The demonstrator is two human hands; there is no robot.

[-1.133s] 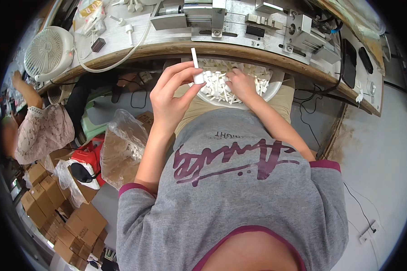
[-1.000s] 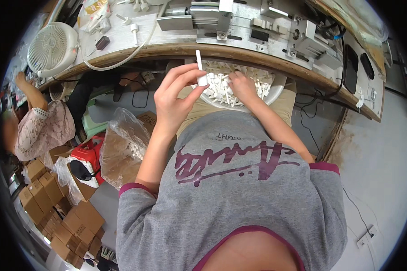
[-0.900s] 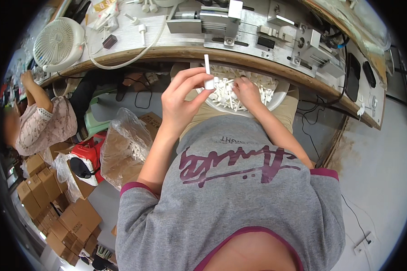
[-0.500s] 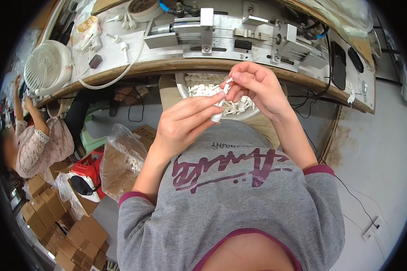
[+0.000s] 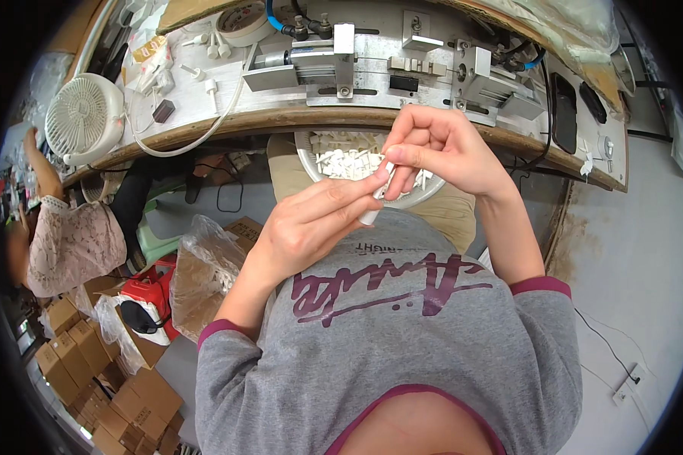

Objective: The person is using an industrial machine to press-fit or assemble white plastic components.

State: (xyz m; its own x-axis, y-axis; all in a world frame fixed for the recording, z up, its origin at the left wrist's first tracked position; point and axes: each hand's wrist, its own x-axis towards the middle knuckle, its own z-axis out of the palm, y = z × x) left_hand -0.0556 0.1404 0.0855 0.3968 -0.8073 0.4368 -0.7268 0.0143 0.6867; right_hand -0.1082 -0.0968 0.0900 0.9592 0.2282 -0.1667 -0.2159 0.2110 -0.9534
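Note:
Above my lap, my left hand [image 5: 315,220] closes round a white plastic piece [image 5: 369,218], whose rounded end sticks out below the fingers. My right hand [image 5: 444,155] meets it from the right, with thumb and index finger pinching a thin white plastic piece [image 5: 389,168]. The two pieces touch or lie very close at the fingertips; whether they are joined I cannot tell. Just beyond the hands sits a white bowl [image 5: 306,157] full of small white plastic parts [image 5: 347,163], some with stems. My fingers cover part of the bowl.
On the bench stand a metal clamping fixture [image 5: 417,68], a tape roll [image 5: 244,23], a white fan [image 5: 85,117] and a black phone [image 5: 564,112]. A plastic-lined carton [image 5: 205,280] is at lower left, near stacked cardboard boxes [image 5: 91,356]. Another person [image 5: 76,235] works at far left.
My right hand has come down slightly, bringing the thin piece against or close to the one in my left hand. My left hand has lowered a little.

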